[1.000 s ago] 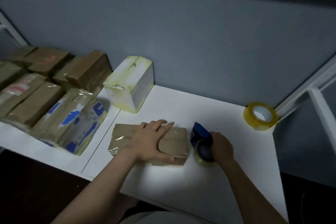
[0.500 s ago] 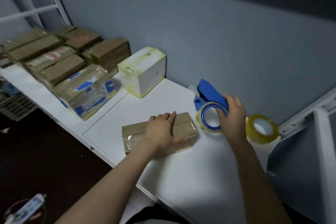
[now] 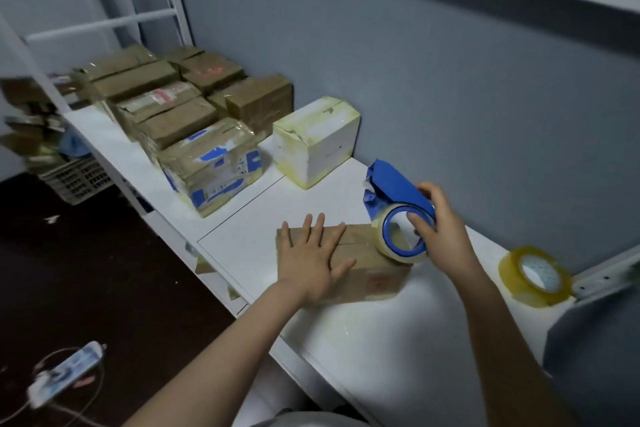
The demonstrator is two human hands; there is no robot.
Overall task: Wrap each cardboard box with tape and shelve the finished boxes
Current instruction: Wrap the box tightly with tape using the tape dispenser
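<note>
Right, biggest first. The white table [image 3: 346, 340] runs along the grey wall. Far-left end carries a pile of taped boxes [image 3: 166, 104], approx. ten, brown and glossy w/ tape, so that lot looks done. Whether that end counts as the shelf, can't tell. Next to the pile stands a white box [image 3: 317, 140] w/ yellowed tape on its edges, also looks finished.

Only one cardboard box [image 3: 367, 267] is in work, lying flat on the table near the front edge, between the two hands. Its long axis runs left-right in the view, dipping slightly to the right. The top seam follows that axis, and the right end faces the tape dispenser [image 3: 398, 191]. Front face has some sheen, but how many wraps are on it I can't tell. Judging by this, it's mid-wrap; shelving it is yet to come.

Left hand [image 3: 311, 260]: flat, fingers straight and spread, pressing the box's left half down. Right hand [image 3: 440, 225]: fingers curled round the blue dispenser, thumb inside the roll's core. The roll sits over the box's right end; the dispenser's blue tail points up toward the wall.

Spare roll [image 3: 533, 276], yellowish, lies far right, well apart from the box.
</note>
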